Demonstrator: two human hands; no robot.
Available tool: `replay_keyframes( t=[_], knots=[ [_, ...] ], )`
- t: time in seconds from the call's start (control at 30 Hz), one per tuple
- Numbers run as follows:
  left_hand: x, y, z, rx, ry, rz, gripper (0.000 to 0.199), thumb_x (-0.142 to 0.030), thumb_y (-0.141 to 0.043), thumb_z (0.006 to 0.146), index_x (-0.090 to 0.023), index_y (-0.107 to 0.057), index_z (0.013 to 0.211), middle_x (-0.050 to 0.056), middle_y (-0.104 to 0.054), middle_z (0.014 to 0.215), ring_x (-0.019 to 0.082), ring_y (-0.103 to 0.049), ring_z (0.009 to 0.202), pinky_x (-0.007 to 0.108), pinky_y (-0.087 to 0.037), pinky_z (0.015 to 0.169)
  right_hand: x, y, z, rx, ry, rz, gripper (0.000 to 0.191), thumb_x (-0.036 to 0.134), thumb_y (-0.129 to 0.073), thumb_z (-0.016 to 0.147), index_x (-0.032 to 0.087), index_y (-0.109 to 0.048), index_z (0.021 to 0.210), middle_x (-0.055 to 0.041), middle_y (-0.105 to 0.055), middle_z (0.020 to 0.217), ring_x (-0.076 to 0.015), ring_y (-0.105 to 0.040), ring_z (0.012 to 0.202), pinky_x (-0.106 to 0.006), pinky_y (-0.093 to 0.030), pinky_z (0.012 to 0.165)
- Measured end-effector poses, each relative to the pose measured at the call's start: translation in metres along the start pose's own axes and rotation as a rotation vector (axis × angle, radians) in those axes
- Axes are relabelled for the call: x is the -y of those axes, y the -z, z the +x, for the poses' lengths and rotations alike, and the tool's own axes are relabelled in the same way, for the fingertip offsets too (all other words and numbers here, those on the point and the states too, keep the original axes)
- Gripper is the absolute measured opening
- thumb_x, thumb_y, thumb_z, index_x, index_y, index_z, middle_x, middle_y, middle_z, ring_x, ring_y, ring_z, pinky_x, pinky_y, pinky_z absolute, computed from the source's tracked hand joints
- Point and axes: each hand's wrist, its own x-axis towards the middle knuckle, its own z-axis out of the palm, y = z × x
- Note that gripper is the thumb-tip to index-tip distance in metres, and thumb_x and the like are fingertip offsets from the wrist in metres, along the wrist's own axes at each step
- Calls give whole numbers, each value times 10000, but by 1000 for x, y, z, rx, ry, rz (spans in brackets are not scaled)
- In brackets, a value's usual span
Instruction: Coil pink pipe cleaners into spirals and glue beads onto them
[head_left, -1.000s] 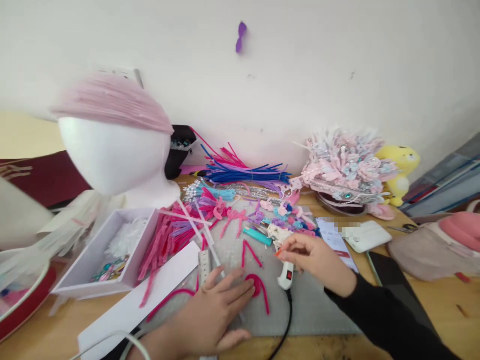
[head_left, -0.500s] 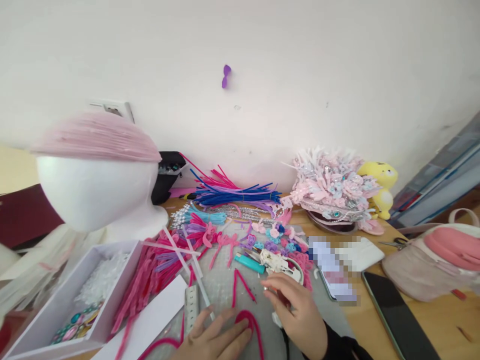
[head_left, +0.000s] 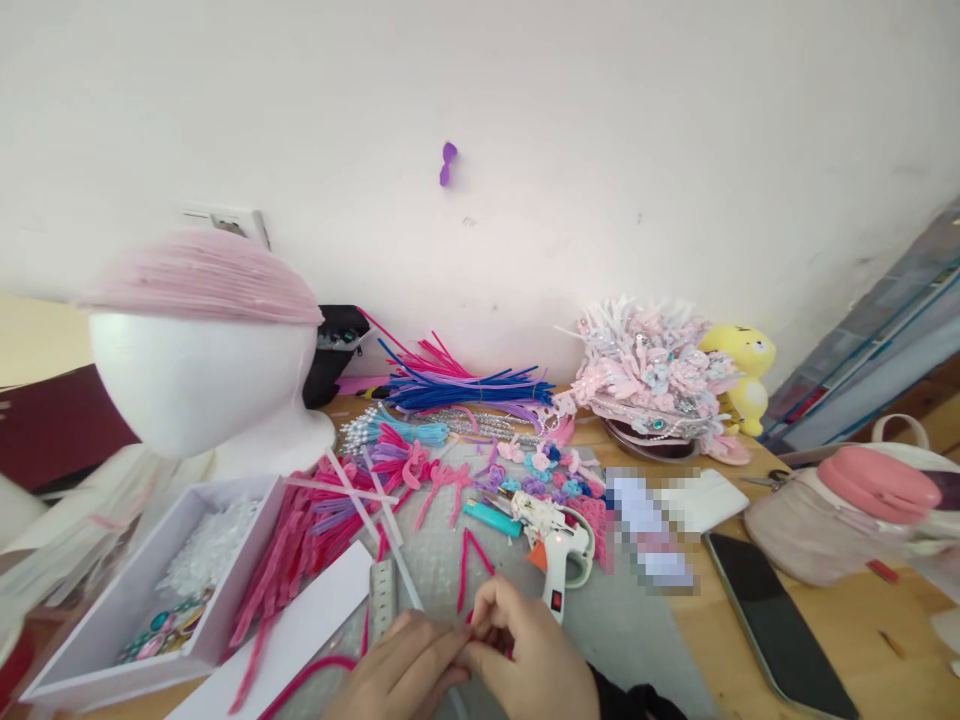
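Note:
My left hand (head_left: 409, 668) and my right hand (head_left: 529, 655) meet at the bottom middle, fingertips pressed together. Between them is a pink pipe cleaner (head_left: 470, 617), of which only small bits show; the fingers hide the rest. Just beyond lies a bent pink pipe cleaner (head_left: 465, 570) on the grey mat (head_left: 630, 640). Close to my right hand rests a white glue gun (head_left: 556, 560) with an orange trigger, and beside it a turquoise lighter (head_left: 492, 519). A ruler (head_left: 383, 597) and a translucent stick (head_left: 405, 570) lie past my left hand.
On the left stand a white box of beads (head_left: 225, 600) and a foam head (head_left: 202, 380) with a pink cap. Pipe cleaner bundles (head_left: 472, 390) lie at the back. To the right are a decorated headpiece (head_left: 652, 380), a phone (head_left: 772, 620) and a pouch (head_left: 817, 530).
My right hand has moved left and down from beside the glue gun to meet my left hand, uncovering the gun's handle. My left fingers have drawn together. The view has shifted slightly.

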Motion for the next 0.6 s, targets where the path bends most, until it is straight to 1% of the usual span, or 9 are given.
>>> replay_keyframes(
  t=[0.07,0.13,0.23,0.33,0.43,0.5,0.53,0.57,0.6],
  knots=[
    [0,1,0,-21,-5,-19,184,-180,-391,833,-177,-483,993,36,-623,803,109,-562,719,189,-447,697,1,1,3,27,7,106,149,120,-512,632,203,-413,705,75,-455,531,-77,-457,507,-170,-339,489],
    [2,0,-1,-17,-10,-47,177,-175,-399,829,-175,-485,984,27,-621,787,99,-562,709,173,-450,700,0,3,5,72,-29,182,164,122,-507,630,202,-403,729,80,-444,536,-68,-430,467,-166,-329,451],
    [10,-4,-5,-18,-57,-102,192,-178,-387,833,-176,-486,998,26,-616,794,92,-565,735,158,-448,726,-4,3,7,143,-97,265,253,127,-545,598,196,-416,805,73,-491,590,-64,-445,481,-162,-349,455],
    [16,-10,-8,-34,-84,-133,211,-184,-383,834,-185,-477,1023,31,-615,817,93,-568,767,155,-448,739,-6,2,4,170,-90,239,291,125,-563,587,192,-441,843,55,-544,637,-72,-491,534,-173,-384,517],
    [16,-14,-8,-7,-6,-160,159,-185,-398,821,-198,-475,959,20,-611,783,98,-573,736,157,-463,692,5,11,1,198,-68,95,300,202,-580,618,203,-477,899,34,-596,688,-92,-534,576,-185,-403,545],
    [13,-14,-8,-14,38,-172,98,-175,-407,811,-204,-463,886,6,-600,737,97,-572,695,163,-467,664,21,34,5,168,-22,-85,277,297,-590,635,215,-523,892,22,-619,717,-103,-543,587,-190,-397,541],
    [11,-14,-7,-17,65,-170,79,-166,-410,807,-205,-453,860,1,-595,724,97,-570,682,166,-467,657,29,52,10,116,10,-197,204,332,-555,672,214,-554,838,16,-622,718,-106,-540,590,-194,-391,543],
    [9,-12,-6,-18,98,-163,68,-160,-413,804,-206,-446,842,-3,-589,714,96,-567,671,170,-467,654,38,74,18,43,43,-331,176,361,-511,708,201,-577,744,8,-616,682,-114,-538,598,-204,-384,554],
    [7,-11,-6,-13,127,-156,65,-157,-417,801,-207,-442,833,-5,-586,710,97,-565,667,172,-466,651,45,101,27,-61,59,-464,232,378,-458,742,191,-581,680,-6,-611,657,-125,-536,608,-218,-376,564]
  ],
)
